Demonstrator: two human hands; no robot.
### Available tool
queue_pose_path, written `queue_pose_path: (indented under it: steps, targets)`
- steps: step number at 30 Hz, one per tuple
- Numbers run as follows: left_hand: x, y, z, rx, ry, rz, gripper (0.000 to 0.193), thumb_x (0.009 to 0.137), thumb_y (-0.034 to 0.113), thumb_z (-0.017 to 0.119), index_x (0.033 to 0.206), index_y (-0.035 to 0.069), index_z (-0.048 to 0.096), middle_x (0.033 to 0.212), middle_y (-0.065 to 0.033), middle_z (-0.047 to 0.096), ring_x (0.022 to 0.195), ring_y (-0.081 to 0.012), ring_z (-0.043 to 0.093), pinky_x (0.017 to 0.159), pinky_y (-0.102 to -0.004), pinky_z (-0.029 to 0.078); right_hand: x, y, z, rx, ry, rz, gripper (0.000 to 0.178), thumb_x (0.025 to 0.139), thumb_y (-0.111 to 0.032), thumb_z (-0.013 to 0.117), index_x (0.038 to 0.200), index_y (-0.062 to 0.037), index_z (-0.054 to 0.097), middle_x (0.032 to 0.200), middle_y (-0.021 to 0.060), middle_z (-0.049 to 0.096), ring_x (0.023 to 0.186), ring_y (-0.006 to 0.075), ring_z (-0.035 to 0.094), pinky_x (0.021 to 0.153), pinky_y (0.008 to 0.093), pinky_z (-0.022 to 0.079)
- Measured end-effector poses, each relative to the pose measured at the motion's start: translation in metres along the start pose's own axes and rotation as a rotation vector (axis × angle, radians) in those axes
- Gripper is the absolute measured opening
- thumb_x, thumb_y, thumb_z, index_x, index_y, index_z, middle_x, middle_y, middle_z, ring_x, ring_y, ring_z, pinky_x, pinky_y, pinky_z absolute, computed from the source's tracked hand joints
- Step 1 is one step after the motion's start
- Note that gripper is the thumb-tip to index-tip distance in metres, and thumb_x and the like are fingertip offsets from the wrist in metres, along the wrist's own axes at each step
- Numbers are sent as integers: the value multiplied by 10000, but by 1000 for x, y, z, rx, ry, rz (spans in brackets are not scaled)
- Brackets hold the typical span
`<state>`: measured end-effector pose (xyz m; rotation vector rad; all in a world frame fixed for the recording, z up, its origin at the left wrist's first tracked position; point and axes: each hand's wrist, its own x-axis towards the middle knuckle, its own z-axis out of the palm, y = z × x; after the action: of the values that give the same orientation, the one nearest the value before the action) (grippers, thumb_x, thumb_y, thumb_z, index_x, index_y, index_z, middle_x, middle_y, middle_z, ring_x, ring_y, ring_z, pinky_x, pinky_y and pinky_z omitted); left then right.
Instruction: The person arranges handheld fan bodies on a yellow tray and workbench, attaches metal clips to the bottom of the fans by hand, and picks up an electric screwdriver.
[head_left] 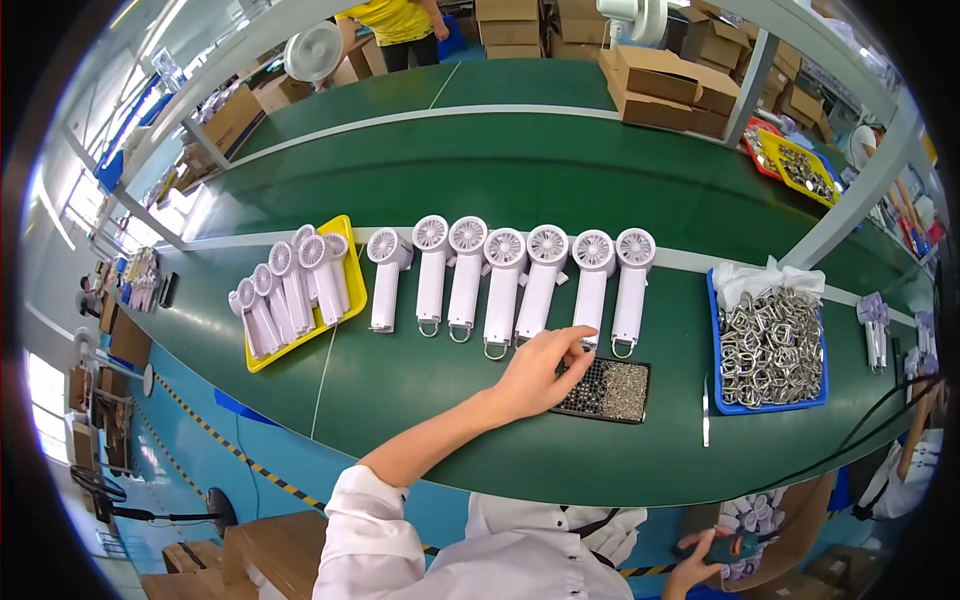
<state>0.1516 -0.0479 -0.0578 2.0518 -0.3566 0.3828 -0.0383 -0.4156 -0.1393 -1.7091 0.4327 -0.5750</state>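
Black screw tray point(620, 392) | under L hand point(537, 372) grip | fingers pinched

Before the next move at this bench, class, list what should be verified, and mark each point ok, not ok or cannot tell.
1. Left hand at the black screw tray, fingertips over its upper left corner: ok.
2. A screw pinched in the fingers: cannot tell, too small.
3. Seven white handheld fans lying in a row, heads pointing away: ok.
4. Metal loop at the bottom of every fan in the row: not ok, the leftmost shows none.
5. Blue bin of metal rings filled: ok.
6. Right hand low at the body, on a dark tool: ok; grip cannot tell.
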Motion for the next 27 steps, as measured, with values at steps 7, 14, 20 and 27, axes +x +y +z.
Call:
queue_pose_path:
  steps: [7, 14, 20, 27]
  targets:
    - [-2, -13, 14, -42, 103, 34, 261, 869, 45, 649, 1127, 35, 612, 815, -82, 625, 722, -205, 603, 672, -326, 486, 27, -102, 50, 443, -119, -58, 392, 991, -277, 468, 1254, -3, 370, 640, 63, 443, 423, 147, 392, 402, 292, 380]
    - [-9, -27, 16, -60, 149, 57, 190, 866, 80, 649, 1055, 62, 631, 741, -63, 616, 662, -216, 585, 617, -340, 474, 78, -120, 107, 608, -311, -144, 581, 1000, -507, 332, 1316, -20, 339, 813, 81, 469, 608, 171, 474, 542, 303, 416]
    - [-11, -31, 12, -58, 157, 37, 184, 848, 34, 655, 1032, 38, 654, 744, -59, 613, 673, -212, 586, 635, -333, 467, 100, -136, 161, 571, -321, -201, 678, 984, -536, 337, 1378, 12, 277, 977, 111, 456, 773, 216, 502, 734, 377, 442]
    - [-5, -33, 11, -55, 249, 70, 135, 835, 28, 661, 967, 24, 637, 713, -53, 593, 631, -204, 558, 599, -332, 450, 134, -112, 162, 325, -248, -366, 476, 1005, -375, 403, 1236, 35, 329, 940, 122, 449, 767, 226, 518, 736, 388, 473]
